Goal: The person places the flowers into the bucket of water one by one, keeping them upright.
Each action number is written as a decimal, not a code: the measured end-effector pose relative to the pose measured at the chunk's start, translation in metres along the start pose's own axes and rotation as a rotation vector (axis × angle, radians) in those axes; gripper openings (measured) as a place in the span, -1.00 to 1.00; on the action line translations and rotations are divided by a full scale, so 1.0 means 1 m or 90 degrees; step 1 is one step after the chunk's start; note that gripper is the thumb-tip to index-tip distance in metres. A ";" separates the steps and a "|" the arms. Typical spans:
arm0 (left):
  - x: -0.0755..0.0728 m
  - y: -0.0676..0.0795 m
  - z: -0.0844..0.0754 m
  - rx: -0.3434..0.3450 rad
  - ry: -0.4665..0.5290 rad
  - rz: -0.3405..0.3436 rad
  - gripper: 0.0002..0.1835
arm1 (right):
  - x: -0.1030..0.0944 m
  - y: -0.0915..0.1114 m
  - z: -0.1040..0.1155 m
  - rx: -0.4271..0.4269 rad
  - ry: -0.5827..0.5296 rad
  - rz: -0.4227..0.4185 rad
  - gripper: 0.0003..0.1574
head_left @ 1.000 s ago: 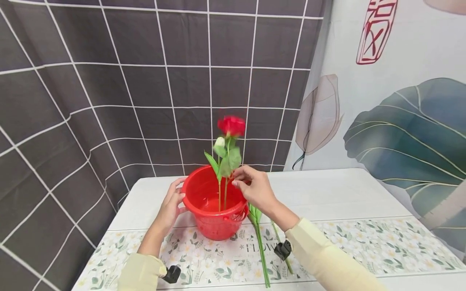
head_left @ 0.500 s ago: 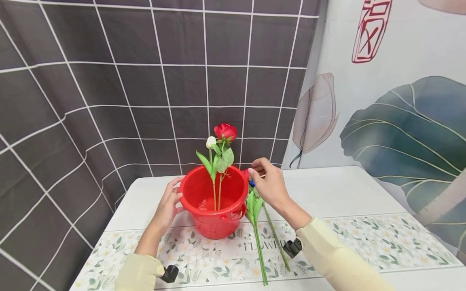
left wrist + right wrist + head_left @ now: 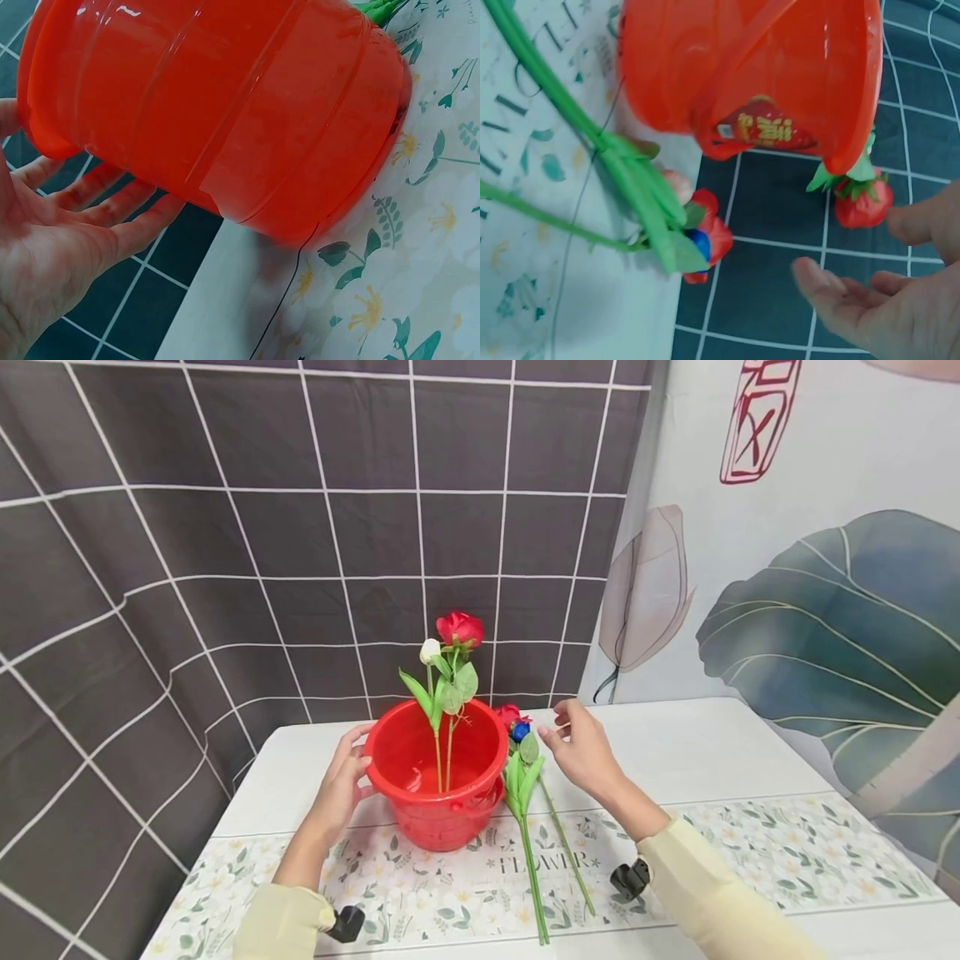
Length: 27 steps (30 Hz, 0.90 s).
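A red plastic bucket (image 3: 435,828) stands upright on the table. Inside it lean a red rose (image 3: 460,629) and a white tulip (image 3: 430,651), their blooms above the rim. My left hand (image 3: 339,785) rests against the bucket's left side near the rim, its fingers fairly straight in the left wrist view. To the right of the bucket, my right hand (image 3: 583,750) hovers with loosely bent fingers and holds nothing. Nearest to it are flowers lying on the table: a red bloom (image 3: 510,714), a small blue bloom (image 3: 520,731) and a pale pink bloom (image 3: 677,186), partly overlapped by leaves.
Green stems (image 3: 534,885) of the lying flowers point toward the table's front. A floral runner (image 3: 750,860) crosses the white table (image 3: 675,752). Dark grid cloth (image 3: 300,543) hangs behind and at the left, with a leaf-print cloth (image 3: 825,635) at the right.
My right hand has let go of the rose, which now leans in the bucket, and has moved right, baring the blooms on the table. The left hand has stayed at the bucket.
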<state>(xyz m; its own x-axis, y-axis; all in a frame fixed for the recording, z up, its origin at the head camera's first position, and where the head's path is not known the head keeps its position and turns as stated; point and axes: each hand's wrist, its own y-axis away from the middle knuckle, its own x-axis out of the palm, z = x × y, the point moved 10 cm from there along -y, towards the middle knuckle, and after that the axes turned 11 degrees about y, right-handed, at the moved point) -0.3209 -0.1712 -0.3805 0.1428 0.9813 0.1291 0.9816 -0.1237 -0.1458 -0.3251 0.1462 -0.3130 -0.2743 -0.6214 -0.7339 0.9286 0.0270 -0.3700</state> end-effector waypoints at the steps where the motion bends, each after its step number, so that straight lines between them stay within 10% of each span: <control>1: 0.000 0.000 0.000 0.000 0.000 0.000 -0.42 | 0.002 0.001 -0.004 0.008 0.011 0.016 -0.57; 15: -0.001 -0.001 0.001 0.001 -0.004 -0.002 -0.42 | 0.038 0.028 -0.041 0.092 0.085 0.219 -0.33; 27: 0.000 0.000 0.002 -0.003 -0.009 -0.004 -0.42 | 0.059 0.054 -0.065 0.169 0.059 0.281 -0.21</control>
<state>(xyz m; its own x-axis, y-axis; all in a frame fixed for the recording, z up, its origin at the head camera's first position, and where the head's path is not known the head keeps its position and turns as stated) -0.3214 -0.1713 -0.3823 0.1344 0.9841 0.1157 0.9831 -0.1177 -0.1405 -0.3074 0.1613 -0.4133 0.1471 -0.5236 -0.8392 0.9890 0.0630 0.1341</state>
